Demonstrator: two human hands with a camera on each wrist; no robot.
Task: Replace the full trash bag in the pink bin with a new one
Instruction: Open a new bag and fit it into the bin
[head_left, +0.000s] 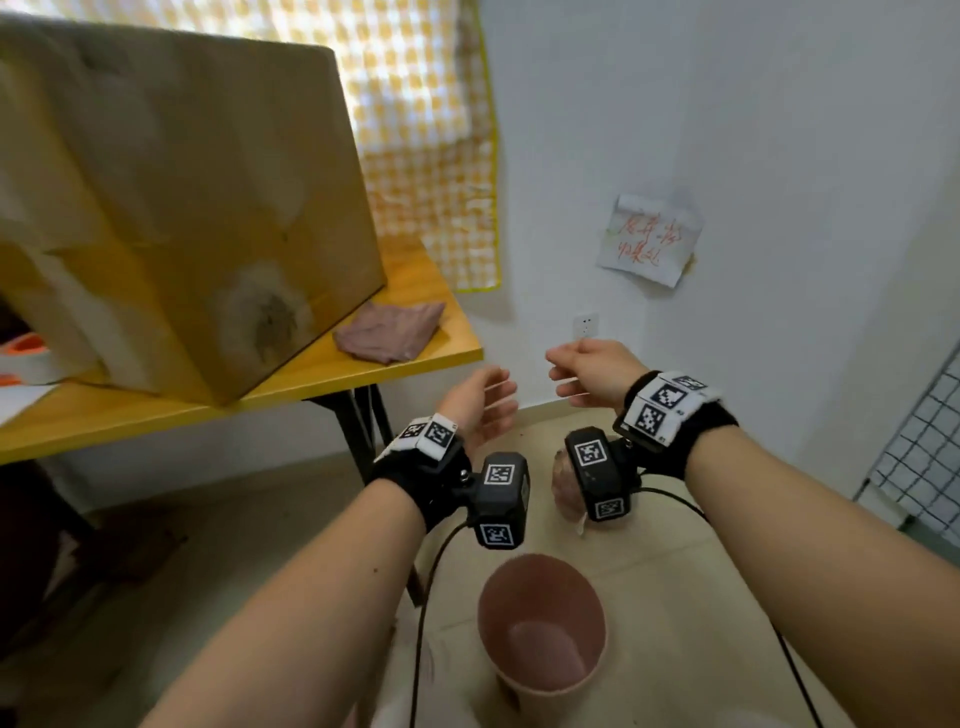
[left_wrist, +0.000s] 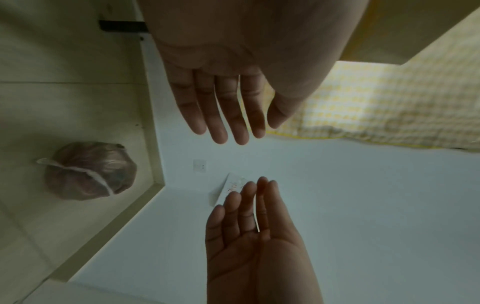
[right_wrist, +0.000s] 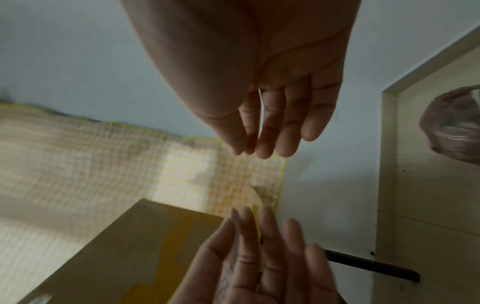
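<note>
The pink bin (head_left: 540, 582) stands on the floor between my forearms, with no bag in it. Beyond it a tied, full pinkish trash bag (head_left: 563, 486) lies on the floor near the wall, partly hidden by the right wrist camera; it also shows as the tied bag (left_wrist: 88, 170) and at the edge as the bag (right_wrist: 454, 127). My left hand (head_left: 483, 400) and right hand (head_left: 579, 374) hover above the floor, palms facing each other, a short gap apart. Both have straight fingers and hold nothing. The left hand (left_wrist: 223, 111) and the right hand (right_wrist: 272, 127) look the same in the wrist views.
A yellow table (head_left: 363, 371) at the left carries a large cardboard box (head_left: 182, 197) and a folded mauve sheet (head_left: 389, 332) near its corner. Its black legs (head_left: 363, 436) stand just left of my hands. A wire grid panel (head_left: 919, 447) leans at the right wall.
</note>
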